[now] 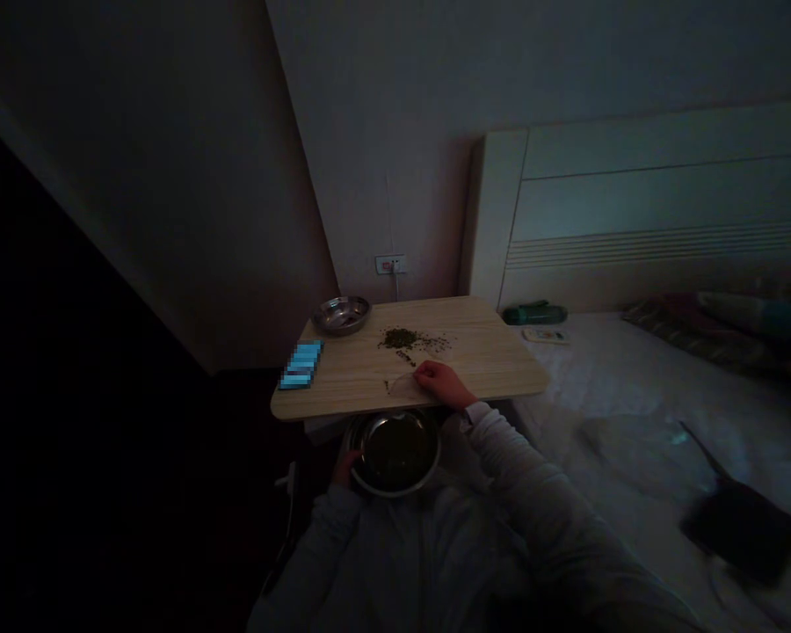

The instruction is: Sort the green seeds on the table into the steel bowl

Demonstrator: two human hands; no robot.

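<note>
A small wooden table [488, 352] stands before me in a dim room. A pile of small dark green bits [402, 338] lies on its middle, with loose ones scattered around. My right hand [440, 383] rests on the table near the front edge, fingers curled over a pale scrap beside the bits. Below the table edge, my left hand [344, 468] grips the left rim of a steel bowl [395, 453] held in my lap, with dark contents inside.
A second, empty steel bowl [341, 314] sits at the table's back left. A blurred blue object [301, 364] lies on the left edge. A bed [633, 396] with a green bottle [533, 312], remote and dark flat object [742, 527] is to the right.
</note>
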